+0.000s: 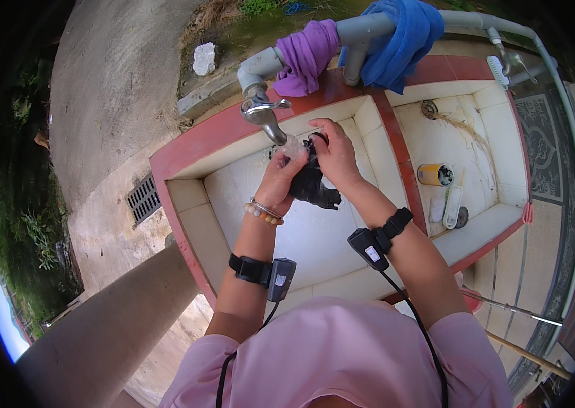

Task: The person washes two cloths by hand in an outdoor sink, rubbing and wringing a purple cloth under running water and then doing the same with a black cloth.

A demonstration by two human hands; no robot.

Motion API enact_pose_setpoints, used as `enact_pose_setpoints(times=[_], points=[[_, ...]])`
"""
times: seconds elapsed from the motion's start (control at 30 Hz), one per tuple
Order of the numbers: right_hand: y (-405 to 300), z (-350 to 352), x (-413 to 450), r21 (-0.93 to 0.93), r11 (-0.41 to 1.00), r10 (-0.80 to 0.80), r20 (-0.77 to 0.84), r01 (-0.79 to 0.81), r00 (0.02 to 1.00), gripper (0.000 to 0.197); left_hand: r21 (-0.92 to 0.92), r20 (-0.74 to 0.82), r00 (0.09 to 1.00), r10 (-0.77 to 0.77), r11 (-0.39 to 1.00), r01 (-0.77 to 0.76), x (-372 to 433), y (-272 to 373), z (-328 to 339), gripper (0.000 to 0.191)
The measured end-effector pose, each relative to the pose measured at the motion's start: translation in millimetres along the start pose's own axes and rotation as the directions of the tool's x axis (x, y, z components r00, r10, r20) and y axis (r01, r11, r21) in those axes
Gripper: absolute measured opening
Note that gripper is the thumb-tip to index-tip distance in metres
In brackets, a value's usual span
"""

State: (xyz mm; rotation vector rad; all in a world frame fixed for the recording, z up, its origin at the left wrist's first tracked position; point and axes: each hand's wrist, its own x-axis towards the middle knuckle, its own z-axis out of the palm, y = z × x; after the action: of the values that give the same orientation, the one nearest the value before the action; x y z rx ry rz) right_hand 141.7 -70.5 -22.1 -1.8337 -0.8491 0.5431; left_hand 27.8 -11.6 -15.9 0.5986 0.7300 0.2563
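Observation:
Over the left basin of a tiled sink, both hands grip a wet black cloth item. My left hand pinches it just under the spout, where water splashes over the fingers. On the other side, my right hand holds an upper part of it, with a dark loop near the thumb. The cloth's lower end hangs loose below the hands. Its exact kind is unclear. A metal tap with a lever handle stands directly above my left hand, and water runs from it.
A purple towel and a blue towel wrap the grey pipe. The right basin holds a yellow can, a white-and-green brush and a drain strainer. A red-tiled divider separates the basins. A second tap stands far right.

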Motion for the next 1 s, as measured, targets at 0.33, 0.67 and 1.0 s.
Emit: enact_pose_setpoints(times=[0.33,0.67,1.0], points=[[-31.2,9.1,-35.3,-0.098,0.994,0.079,0.235,-0.057,0.969,0.036,0.056,-0.172,0.968,0.184,0.983,-0.176,5.4,-9.4,-9.8,0.014],[-1.5,-1.0,-9.3,0.208,0.953,0.121,0.406,-0.221,0.906,0.034,0.212,0.020,0.937,0.348,0.915,-0.344,-5.0,6.0,-6.9,0.015],[-46.2,-18.3,-2.8,0.425,0.851,0.046,0.522,-0.307,0.852,0.015,0.602,-0.026,0.986,0.166,0.790,-0.117,-2.9,-11.1,-26.3,0.022]])
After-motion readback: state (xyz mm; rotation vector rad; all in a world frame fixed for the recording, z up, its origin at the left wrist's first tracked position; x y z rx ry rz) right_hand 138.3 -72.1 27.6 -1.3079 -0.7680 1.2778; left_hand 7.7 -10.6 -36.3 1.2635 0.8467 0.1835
